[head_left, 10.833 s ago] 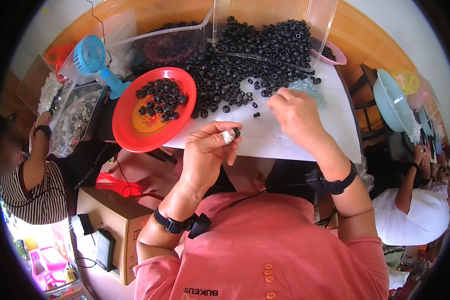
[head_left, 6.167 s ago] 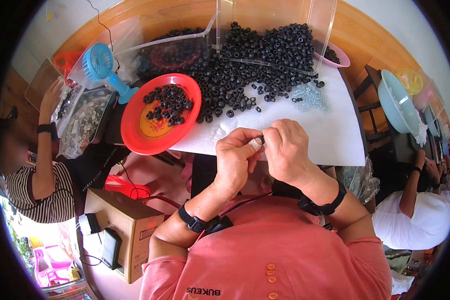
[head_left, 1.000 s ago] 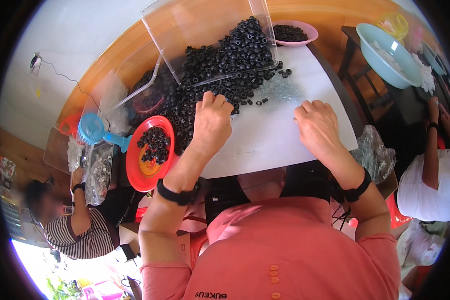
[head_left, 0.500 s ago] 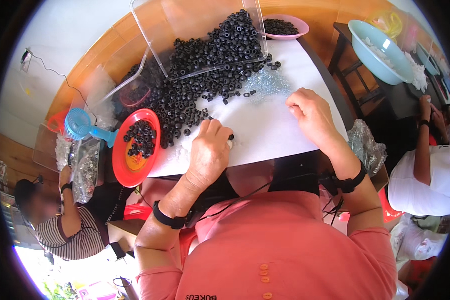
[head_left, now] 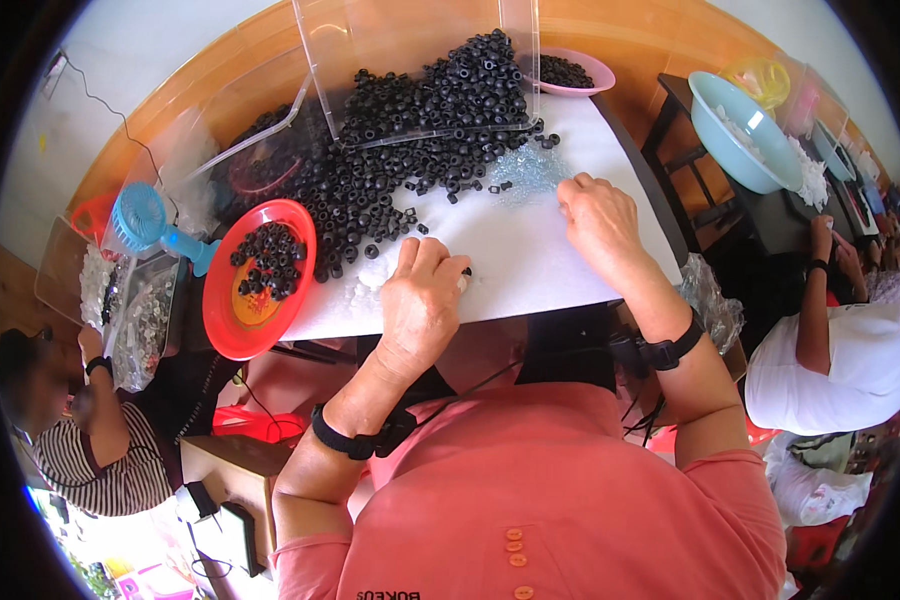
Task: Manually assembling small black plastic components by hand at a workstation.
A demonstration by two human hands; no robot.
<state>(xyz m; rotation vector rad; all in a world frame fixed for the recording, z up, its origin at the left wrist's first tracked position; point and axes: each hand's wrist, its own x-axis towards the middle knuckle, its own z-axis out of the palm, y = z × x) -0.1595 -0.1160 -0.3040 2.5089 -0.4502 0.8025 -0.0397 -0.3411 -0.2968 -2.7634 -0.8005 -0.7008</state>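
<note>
Over the near part of the white table, my left hand [head_left: 420, 305] is closed with its fingers curled. A small black ring-like piece [head_left: 467, 271] pokes out at its fingertips, with a bit of white beside it. My right hand [head_left: 600, 218] has its fingertips drawn together at the near right edge of a pile of tiny clear pieces [head_left: 530, 172]. Whatever those fingertips pinch, if anything, is hidden. Small white pieces [head_left: 373, 272] lie just left of my left hand. Many black ring-like pieces [head_left: 380, 190] spread across the table beyond it.
A tipped clear plastic box [head_left: 315, 75] spills black pieces at the back. To the left are a red bowl [head_left: 220, 335] of black pieces and a blue fan [head_left: 140, 217]. A pink bowl [head_left: 602, 72] stands at the far right. People sit on both sides, with a light-blue basin [head_left: 715, 135] at right.
My right hand has come in against the clear pile's edge, its fingers reaching further left. My left hand stays closed in about the same place. The whole view has shifted slightly.
</note>
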